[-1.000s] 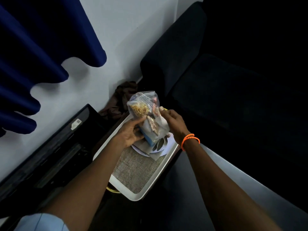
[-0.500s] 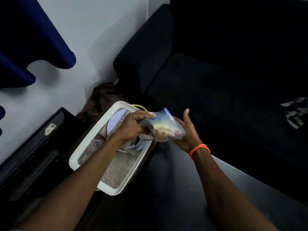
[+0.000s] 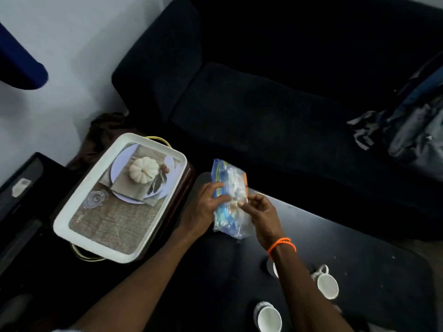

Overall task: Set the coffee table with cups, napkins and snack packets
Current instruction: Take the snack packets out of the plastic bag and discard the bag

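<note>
Both hands on the snack packet (image 3: 230, 200), held between them over the near-left corner of the dark worktop (image 3: 359, 248). Can't tell if the packet's lower end touches the worktop or sits just above it.

Left hand (image 3: 203, 209): grip wrapped on the packet's left edge, fingers over the blue-striped side. Right hand (image 3: 262, 215): fingertips pinching the right side, around mid-height. Orange bracelet (image 3: 281, 245) on the right wrist. Packet is clear plastic, blue trim, pale contents blurred; small orange patch at the upper right.

On the worktop: white cup (image 3: 327, 285) with handle right of the right forearm, another white cup (image 3: 268, 317) near the bottom edge, a third cup (image 3: 272, 267) mostly hidden behind the forearm.

Left of the worktop, just beside it: white-rimmed tray (image 3: 79, 209) with a printed pumpkin-and-plate picture on its base, sitting on something with a gold wire handle. The hands are clear of it.

Room: black sofa (image 3: 263, 104) behind the worktop, grey-blue bag (image 3: 412, 130) on its right end. Pale wall (image 3: 72, 44) at left, blue curtain (image 3: 19, 65) top-left, brown cloth (image 3: 105, 130) bunched in the corner, black box (image 3: 21, 188) along the wall.
</note>
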`<action>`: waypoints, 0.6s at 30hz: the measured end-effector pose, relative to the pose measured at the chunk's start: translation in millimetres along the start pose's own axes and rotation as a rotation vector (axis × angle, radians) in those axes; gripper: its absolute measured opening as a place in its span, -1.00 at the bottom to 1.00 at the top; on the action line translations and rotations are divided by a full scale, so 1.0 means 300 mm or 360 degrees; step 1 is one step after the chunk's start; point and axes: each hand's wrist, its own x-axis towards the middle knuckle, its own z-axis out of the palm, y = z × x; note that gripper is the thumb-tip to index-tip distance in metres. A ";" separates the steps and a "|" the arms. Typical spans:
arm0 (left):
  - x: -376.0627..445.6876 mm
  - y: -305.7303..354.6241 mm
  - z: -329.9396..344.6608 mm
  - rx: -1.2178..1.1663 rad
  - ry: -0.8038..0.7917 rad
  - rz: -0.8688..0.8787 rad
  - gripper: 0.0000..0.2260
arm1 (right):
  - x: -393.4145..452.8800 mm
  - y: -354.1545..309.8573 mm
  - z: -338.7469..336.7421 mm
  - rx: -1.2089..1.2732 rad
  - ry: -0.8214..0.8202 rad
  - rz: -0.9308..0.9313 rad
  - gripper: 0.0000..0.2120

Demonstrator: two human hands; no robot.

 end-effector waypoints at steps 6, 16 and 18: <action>-0.128 0.013 0.088 -0.0482 0.0031 -0.0447 -0.60 | -0.085 0.115 -0.034 -0.0376 0.0147 0.0161 -0.55; -0.038 0.142 0.134 -0.0955 0.0273 -0.1585 -0.82 | -0.124 0.102 -0.031 -0.0704 0.0022 0.0134 -0.33; -0.045 0.177 0.118 -0.0816 0.0305 -0.1525 -0.59 | -0.130 0.095 -0.026 -0.0752 -0.0041 0.0141 -0.26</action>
